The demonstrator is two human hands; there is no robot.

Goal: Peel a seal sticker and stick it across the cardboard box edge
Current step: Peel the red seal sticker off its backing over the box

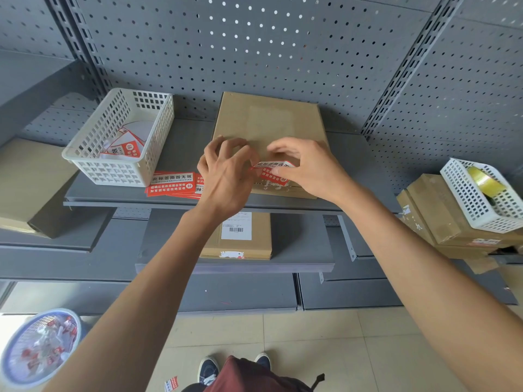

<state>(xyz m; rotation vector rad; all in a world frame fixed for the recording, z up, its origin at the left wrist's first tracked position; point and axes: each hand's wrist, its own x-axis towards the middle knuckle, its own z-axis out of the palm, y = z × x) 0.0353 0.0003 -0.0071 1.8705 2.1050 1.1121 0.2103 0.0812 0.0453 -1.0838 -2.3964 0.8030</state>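
A flat cardboard box (266, 123) lies on the grey shelf (181, 142), its near edge facing me. A red and white seal sticker (272, 173) bends over that near edge, partly on the top face and partly on the front. My right hand (308, 168) pinches and presses the sticker from the right, thumb on the red part. My left hand (226, 174) touches the sticker's left end with its fingertips, fingers spread. A stack of red seal stickers (172, 184) lies on the shelf just left of the box.
A white plastic basket (119, 137) with peeled backings stands at the shelf's left. A labelled box (240, 236) sits on the lower shelf. At the right, a white basket with a tape roll (485, 190) rests on stacked boxes. A blue bin (42, 346) stands on the floor.
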